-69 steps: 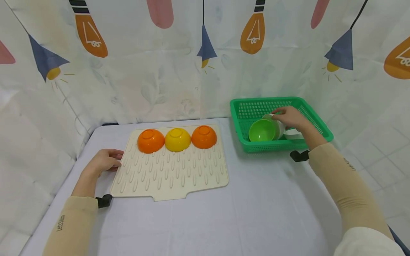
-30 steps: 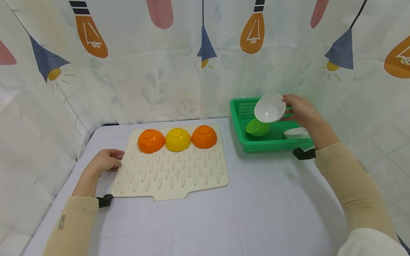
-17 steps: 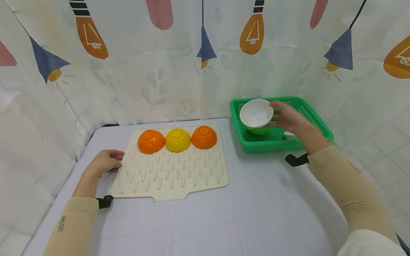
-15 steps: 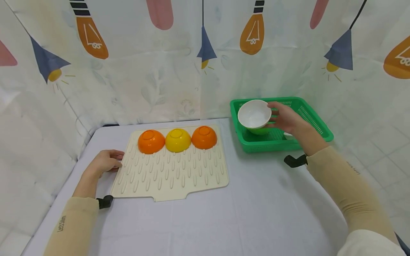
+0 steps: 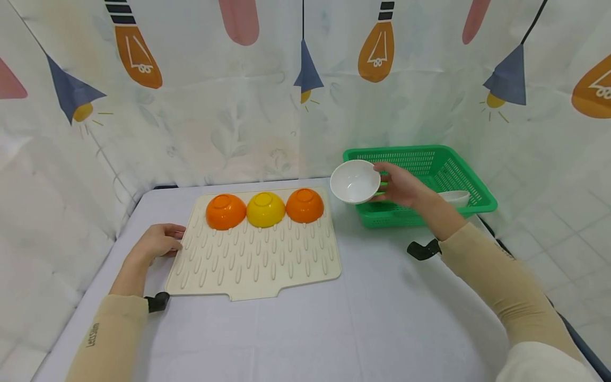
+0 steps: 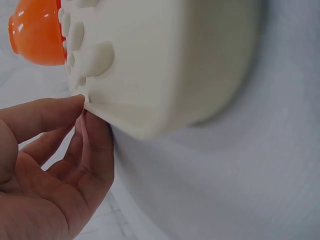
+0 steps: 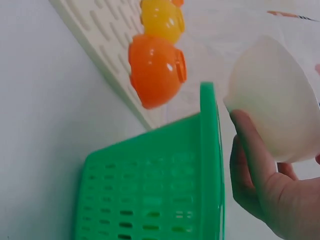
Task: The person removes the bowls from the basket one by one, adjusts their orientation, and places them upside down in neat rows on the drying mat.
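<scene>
My right hand (image 5: pixel 400 185) holds a white bowl (image 5: pixel 355 182) by its rim, tilted with the inside showing, over the basket's left edge. In the right wrist view the bowl's pale outside (image 7: pixel 275 100) shows, with thumb and fingers on it. My left hand (image 5: pixel 159 241) is at the left edge of a cream ridged drying mat (image 5: pixel 258 260). The left wrist view shows that hand's thumb and fingers (image 6: pixel 95 145) pinching the mat's edge. Upside down along the mat's back stand an orange bowl (image 5: pixel 226 211), a yellow bowl (image 5: pixel 265 209) and another orange bowl (image 5: pixel 304 205).
A green perforated basket (image 5: pixel 393 218) stands at the back right of the table (image 5: pixel 305 334). One white dish (image 5: pixel 455 198) lies in it, partly hidden by my right forearm. A patterned curtain (image 5: pixel 267 116) hangs behind the table.
My right hand has lifted the white bowl out of the basket and carried it left toward the mat. The green bowl in the basket is now hidden. The left hand stays put.
</scene>
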Demonstrator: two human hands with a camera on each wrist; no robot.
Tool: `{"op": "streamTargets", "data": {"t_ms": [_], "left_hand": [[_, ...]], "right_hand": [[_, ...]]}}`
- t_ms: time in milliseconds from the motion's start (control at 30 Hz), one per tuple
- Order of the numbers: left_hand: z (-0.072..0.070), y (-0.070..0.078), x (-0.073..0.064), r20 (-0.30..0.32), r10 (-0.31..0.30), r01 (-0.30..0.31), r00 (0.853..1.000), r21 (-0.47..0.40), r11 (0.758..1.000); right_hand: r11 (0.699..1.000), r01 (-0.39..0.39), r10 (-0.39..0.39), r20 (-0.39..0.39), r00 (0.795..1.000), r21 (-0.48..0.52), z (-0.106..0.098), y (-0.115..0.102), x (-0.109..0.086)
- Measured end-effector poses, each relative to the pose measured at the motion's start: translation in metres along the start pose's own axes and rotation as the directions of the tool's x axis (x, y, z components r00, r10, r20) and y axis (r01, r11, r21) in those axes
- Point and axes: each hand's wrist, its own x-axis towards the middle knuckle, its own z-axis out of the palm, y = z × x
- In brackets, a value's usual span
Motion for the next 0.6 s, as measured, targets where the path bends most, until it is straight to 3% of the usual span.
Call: {"op": "streamTargets", "data": {"t_ms": [600], "left_hand": [[0.001,0.003,-0.002,-0.008,0.004,-0.004,1.0,0.018,1.0]], "right_hand": [[0.999,0.028,-0.026,0.077,0.997,-0.02,0.047,0.023,0.007]]}}
